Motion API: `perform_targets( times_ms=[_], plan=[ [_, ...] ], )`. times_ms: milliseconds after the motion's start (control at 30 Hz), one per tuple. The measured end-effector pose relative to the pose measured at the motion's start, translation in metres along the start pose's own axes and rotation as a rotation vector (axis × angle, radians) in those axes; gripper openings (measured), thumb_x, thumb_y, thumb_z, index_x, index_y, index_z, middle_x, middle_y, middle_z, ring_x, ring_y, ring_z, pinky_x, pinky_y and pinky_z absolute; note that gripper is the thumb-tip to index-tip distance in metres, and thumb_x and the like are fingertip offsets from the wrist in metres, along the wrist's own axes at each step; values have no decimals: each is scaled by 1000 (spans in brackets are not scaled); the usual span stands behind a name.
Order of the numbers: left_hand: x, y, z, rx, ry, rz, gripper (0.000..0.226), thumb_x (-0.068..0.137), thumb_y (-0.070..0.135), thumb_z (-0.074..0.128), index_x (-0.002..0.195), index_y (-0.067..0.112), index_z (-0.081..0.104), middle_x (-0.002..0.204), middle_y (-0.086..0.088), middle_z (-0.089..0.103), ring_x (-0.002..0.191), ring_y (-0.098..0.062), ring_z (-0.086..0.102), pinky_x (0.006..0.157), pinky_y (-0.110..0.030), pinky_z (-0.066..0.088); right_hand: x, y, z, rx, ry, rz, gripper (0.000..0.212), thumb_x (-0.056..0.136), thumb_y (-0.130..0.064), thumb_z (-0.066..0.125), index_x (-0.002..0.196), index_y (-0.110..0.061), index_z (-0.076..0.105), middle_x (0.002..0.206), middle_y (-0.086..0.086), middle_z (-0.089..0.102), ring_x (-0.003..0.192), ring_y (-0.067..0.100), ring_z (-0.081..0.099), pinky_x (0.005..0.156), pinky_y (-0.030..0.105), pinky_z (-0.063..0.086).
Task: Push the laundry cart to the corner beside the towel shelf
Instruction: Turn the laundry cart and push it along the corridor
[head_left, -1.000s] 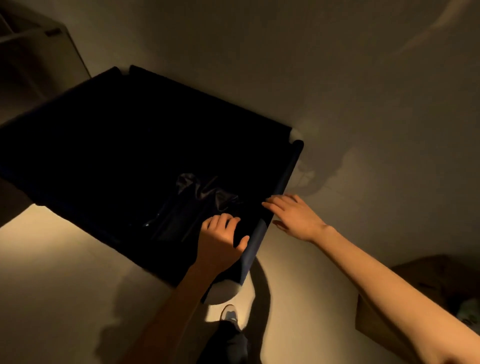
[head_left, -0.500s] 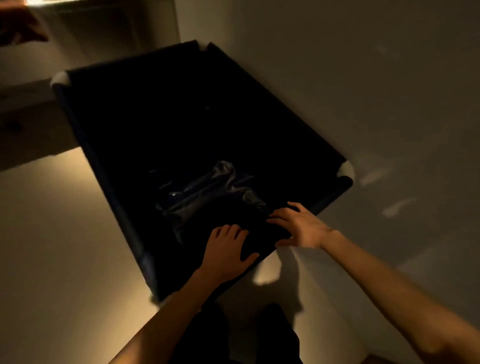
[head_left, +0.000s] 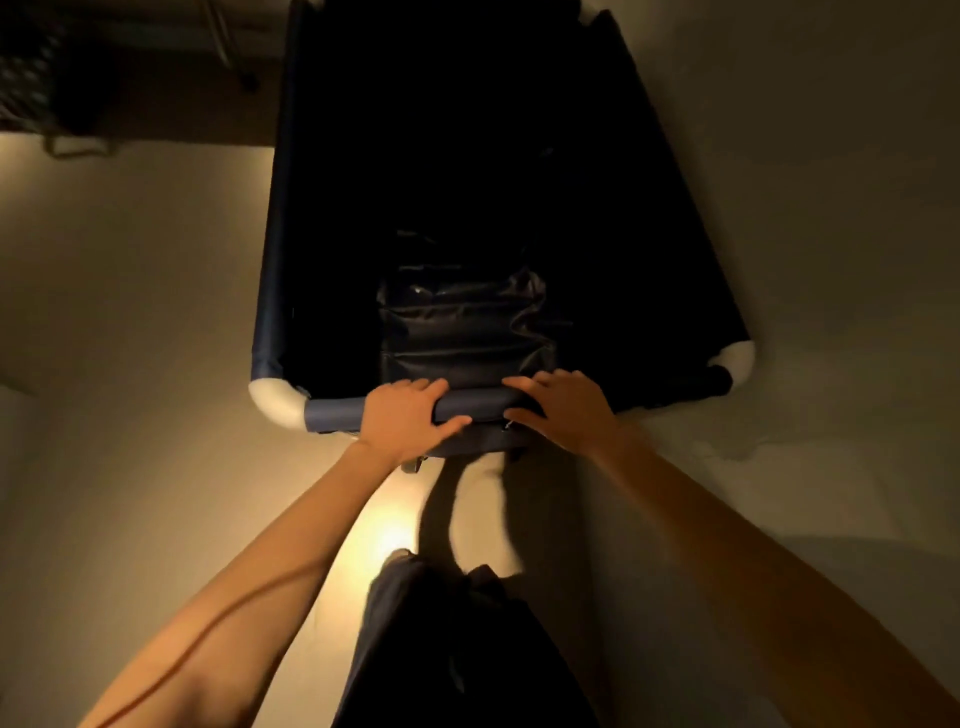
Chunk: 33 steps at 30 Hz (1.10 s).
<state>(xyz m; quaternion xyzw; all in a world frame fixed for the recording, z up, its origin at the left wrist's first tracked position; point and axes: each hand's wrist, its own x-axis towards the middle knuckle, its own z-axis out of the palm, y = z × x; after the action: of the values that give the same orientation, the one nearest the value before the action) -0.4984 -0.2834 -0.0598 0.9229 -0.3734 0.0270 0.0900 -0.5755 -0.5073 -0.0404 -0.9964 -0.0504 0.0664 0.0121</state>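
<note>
Both hands are gripping the near rail of the laundry cart (head_left: 291, 208): the left hand (head_left: 410, 418) is wrapping around the padded blue bar with fingers over the top and thumb underneath, and the right hand (head_left: 563, 410) is curling over the same bar just beside it, thumb tucked under. Bare forearms are stretching out from the bottom corners of the view. White rounded corner caps (head_left: 278, 402) are showing at each end of the rail. Inside the cart's dark fabric basin, a shiny black bag (head_left: 462, 322) is lying crumpled against the near wall, right in front of the hands. The cart is sitting straight ahead of the person, its right side running close along a pale wall (head_left: 831, 208). Dim, warm light is falling on the floor (head_left: 130, 338) to the left. At the upper left, a dark unit (head_left: 47, 67) is standing in shadow; its contents are too murky to tell.
</note>
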Motion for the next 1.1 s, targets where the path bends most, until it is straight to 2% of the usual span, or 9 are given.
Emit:
perform_targets(
  times_ms=[133, 233, 367, 467, 633, 700, 800, 933, 1100],
  plan=[
    [-11, -3, 3, 19, 52, -10, 65, 78, 73, 30, 91, 20, 64, 70, -2, 67, 60, -22, 63, 50, -26, 43, -5, -11, 9, 12, 190, -48, 74, 86, -69, 13, 120, -25, 62, 88, 4, 70, 73, 25, 66, 63, 28, 47],
    [-25, -5, 4, 16, 88, 0, 65, 78, 73, 29, 90, 20, 65, 68, -1, 66, 58, -21, 63, 51, -24, 40, -15, -20, 15, 17, 243, -61, 62, 88, -64, 27, 109, -22, 68, 75, 1, 69, 60, 20, 64, 53, 22, 44],
    [-53, -7, 3, 9, 95, 9, 71, 80, 78, 23, 95, 22, 65, 69, 1, 65, 58, -18, 62, 51, -23, 42, -33, -34, 13, -3, 190, -41, 59, 81, -67, 34, 98, -22, 70, 68, -2, 68, 54, 15, 63, 50, 16, 36],
    [-77, -9, 4, 16, 102, 8, 75, 81, 78, 21, 96, 21, 67, 68, 2, 64, 56, -16, 61, 49, -22, 42, -44, -48, 19, -56, 151, -44, 63, 78, -73, 34, 92, -21, 68, 62, -2, 67, 50, 18, 64, 51, 18, 30],
    [-111, -9, 6, 15, 133, 4, 77, 82, 78, 18, 85, 19, 66, 61, 1, 62, 51, -16, 57, 48, -23, 43, -67, -73, 32, -70, 133, -50, 63, 82, -70, 44, 112, -17, 60, 85, 4, 70, 72, 24, 68, 62, 27, 37],
    [-117, -10, 5, 22, 139, -7, 77, 82, 78, 18, 84, 19, 66, 60, 0, 61, 50, -17, 57, 48, -24, 44, -70, -81, 31, -81, 169, -51, 61, 80, -70, 46, 100, -16, 66, 72, 2, 69, 58, 21, 66, 57, 24, 40],
    [-118, -9, 6, 30, 130, -26, 79, 81, 79, 17, 85, 18, 67, 58, -1, 60, 50, -18, 56, 49, -25, 46, -69, -81, 37, -125, 262, -44, 61, 79, -70, 37, 86, -19, 70, 57, -3, 66, 44, 14, 60, 51, 16, 27],
    [-110, -2, 10, 43, 131, -49, 78, 81, 78, 18, 88, 18, 68, 59, -1, 61, 51, -18, 57, 50, -24, 46, -67, -67, 38, -197, 323, -81, 62, 79, -72, 35, 85, -21, 70, 54, -5, 63, 42, 11, 58, 49, 16, 20],
    [-94, 17, 15, 56, 129, -73, 76, 80, 78, 20, 89, 19, 68, 59, 0, 62, 53, -18, 58, 50, -24, 45, -64, -41, 34, -122, 266, -98, 63, 77, -70, 32, 90, -21, 70, 56, -6, 64, 44, 11, 60, 50, 16, 31]
  ],
)
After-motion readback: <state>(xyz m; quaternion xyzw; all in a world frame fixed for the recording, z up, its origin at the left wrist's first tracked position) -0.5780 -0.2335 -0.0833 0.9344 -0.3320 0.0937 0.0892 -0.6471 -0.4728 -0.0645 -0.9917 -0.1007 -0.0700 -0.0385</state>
